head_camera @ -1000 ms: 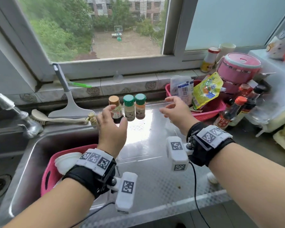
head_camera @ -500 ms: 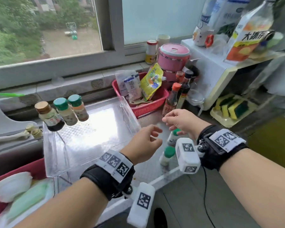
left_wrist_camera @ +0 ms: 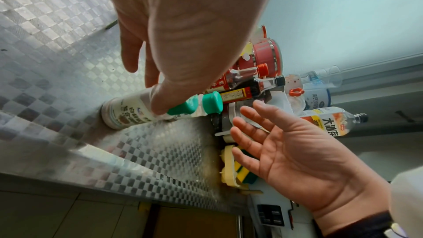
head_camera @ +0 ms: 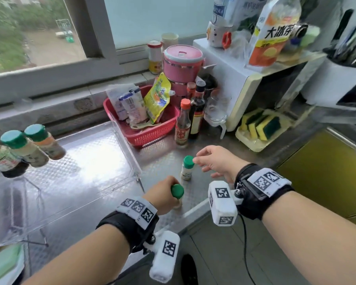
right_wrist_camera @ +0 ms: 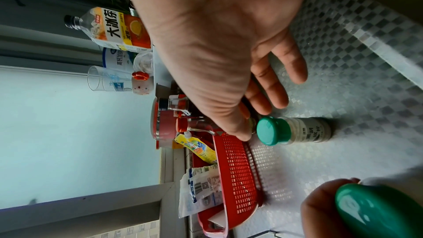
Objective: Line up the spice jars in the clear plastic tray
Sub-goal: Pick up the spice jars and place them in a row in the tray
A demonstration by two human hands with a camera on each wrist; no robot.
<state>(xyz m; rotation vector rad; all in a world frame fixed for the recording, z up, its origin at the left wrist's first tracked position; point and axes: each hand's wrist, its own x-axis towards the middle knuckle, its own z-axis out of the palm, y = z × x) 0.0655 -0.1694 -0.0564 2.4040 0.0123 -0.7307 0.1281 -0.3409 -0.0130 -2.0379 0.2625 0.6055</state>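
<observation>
Since the earlier frame, the left hand (head_camera: 165, 193) has curled its fingers around a jar (head_camera: 177, 192) beside the tray (head_camera: 130, 153), while the right hand (head_camera: 215, 162) nears another jar (head_camera: 187, 168), fingers apart.

Big orange-yellow bottle (head_camera: 272, 31) on the white shelf: label reads "大冰茶", black chars, clear in all 3 views. Blue-white pouch (right_wrist_camera: 119, 59) next to it: "高钙加锌", rest too small. Jar (left_wrist_camera: 137, 109) under left hand (left_wrist_camera: 183, 30) has Chinese print w/ a "白", otherwise blurred. Brown sauce bottle (left_wrist_camera: 226, 82) shows "紫". Wrist straps (head_camera: 267, 181): square code markers only, no words.
</observation>
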